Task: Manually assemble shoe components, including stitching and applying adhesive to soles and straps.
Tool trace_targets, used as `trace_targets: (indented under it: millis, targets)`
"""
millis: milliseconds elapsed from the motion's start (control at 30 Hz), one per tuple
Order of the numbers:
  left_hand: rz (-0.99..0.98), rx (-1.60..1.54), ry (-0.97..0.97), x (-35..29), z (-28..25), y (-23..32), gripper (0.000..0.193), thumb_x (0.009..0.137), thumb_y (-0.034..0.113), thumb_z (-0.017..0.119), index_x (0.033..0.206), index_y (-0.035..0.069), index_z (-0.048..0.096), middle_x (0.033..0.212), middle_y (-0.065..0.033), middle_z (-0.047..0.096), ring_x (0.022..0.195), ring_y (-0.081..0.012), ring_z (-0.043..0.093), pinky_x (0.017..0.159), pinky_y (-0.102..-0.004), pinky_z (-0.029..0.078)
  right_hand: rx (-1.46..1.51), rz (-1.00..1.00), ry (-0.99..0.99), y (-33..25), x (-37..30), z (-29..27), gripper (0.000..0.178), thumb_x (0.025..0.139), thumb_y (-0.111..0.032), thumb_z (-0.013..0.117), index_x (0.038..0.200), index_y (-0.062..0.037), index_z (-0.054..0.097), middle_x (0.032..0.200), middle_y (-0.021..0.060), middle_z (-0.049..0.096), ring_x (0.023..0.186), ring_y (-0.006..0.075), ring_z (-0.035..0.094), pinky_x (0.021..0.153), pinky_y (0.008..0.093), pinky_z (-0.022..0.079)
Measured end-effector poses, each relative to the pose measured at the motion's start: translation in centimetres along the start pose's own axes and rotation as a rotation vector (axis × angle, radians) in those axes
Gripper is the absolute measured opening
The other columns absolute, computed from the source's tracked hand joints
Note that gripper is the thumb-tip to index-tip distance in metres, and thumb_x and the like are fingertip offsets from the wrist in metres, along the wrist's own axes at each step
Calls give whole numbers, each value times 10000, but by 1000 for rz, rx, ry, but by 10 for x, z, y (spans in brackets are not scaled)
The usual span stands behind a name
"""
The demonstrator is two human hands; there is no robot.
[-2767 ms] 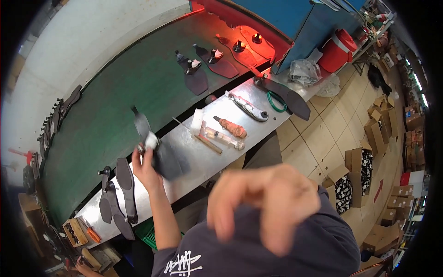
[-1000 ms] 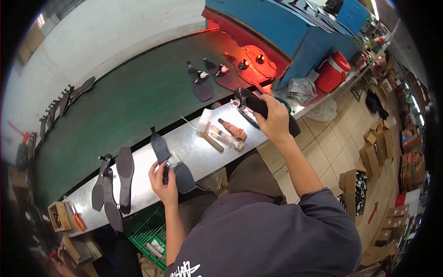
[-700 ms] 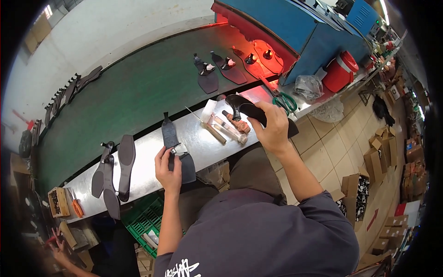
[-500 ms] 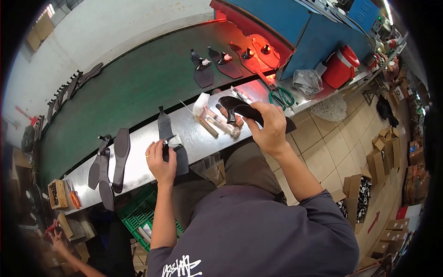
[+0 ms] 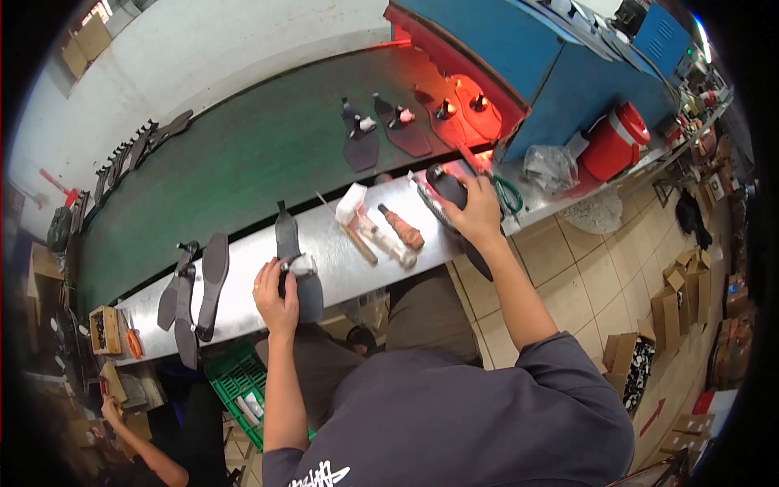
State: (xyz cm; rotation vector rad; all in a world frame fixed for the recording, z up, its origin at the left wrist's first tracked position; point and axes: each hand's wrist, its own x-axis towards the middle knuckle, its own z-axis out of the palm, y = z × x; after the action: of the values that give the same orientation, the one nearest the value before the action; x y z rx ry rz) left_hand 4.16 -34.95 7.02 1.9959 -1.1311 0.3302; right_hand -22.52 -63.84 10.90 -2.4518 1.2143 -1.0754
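Observation:
My left hand (image 5: 276,296) is closed around a small black shoe part, mostly hidden by the fingers, with a white wad (image 5: 303,265) beside it. Under it a dark flat sole (image 5: 309,299) lies across the steel bench edge. My right hand (image 5: 477,209) grips a black curved shoe sole (image 5: 447,188) at the bench's right part; its other end juts past the front edge. Between my hands lie a tool with a wrapped handle (image 5: 402,228), a brush (image 5: 396,246), a thin wooden-handled tool (image 5: 358,243) and a white block (image 5: 351,203).
More dark soles (image 5: 213,284) rest left of my hand. Behind runs a green conveyor belt (image 5: 268,154) carrying soles toward a red-lit blue machine (image 5: 487,49). Green-handled scissors (image 5: 509,197), a plastic bag (image 5: 552,167) and a red jug (image 5: 613,144) stand right. Another person's hand (image 5: 111,411) shows lower left.
My right hand has moved the black shoe sole up and slightly right, away from the tools and down by the scissors. My left hand stays at its sole. The view has shifted slightly.

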Motion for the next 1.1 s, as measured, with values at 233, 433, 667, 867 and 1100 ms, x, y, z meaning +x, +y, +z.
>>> trace_targets:
  millis: [233, 433, 667, 867, 1100]
  targets:
    - [-13, 45, -4, -12, -7, -19, 259, 858, 70, 617, 1106, -7, 617, 1188, -200, 609, 1155, -401, 511, 986, -461, 383, -208, -1, -112, 23, 29, 7, 440, 669, -267, 751, 1036, -61, 625, 1064, 147, 558, 1020, 343, 522, 851, 434, 458]
    - [-2, 1, -42, -10, -2, -20, 295, 837, 87, 625, 1117, -4, 617, 1185, -206, 600, 1142, -420, 504, 999, -475, 370, -145, -16, -127, 25, 46, -37, 396, 710, -342, 727, 1017, -94, 691, 1014, 127, 614, 999, 332, 531, 854, 434, 433]
    - [17, 43, -92, 6, -17, 8, 332, 914, 220, 592, 1114, -43, 624, 1164, -250, 603, 1095, -436, 534, 965, -488, 403, 136, 33, 854, 52, 213, -219, 222, 944, -215, 552, 944, -27, 670, 804, 116, 664, 713, 183, 630, 664, 296, 486]
    - [15, 37, -83, 8, -14, 7, 318, 914, 214, 595, 1104, -39, 627, 1151, -242, 606, 1086, -428, 536, 960, -485, 401, -65, 690, 655, 154, 324, -260, 348, 817, -353, 709, 1000, -61, 666, 763, 120, 639, 630, 205, 599, 567, 315, 489]
    - [14, 40, -65, 11, -20, 14, 294, 896, 182, 613, 1091, -37, 627, 1118, -227, 618, 1047, -414, 552, 933, -471, 421, 671, 586, 328, 116, 318, -272, 343, 750, -143, 768, 1062, -38, 670, 665, 27, 573, 487, 104, 478, 378, 259, 331]
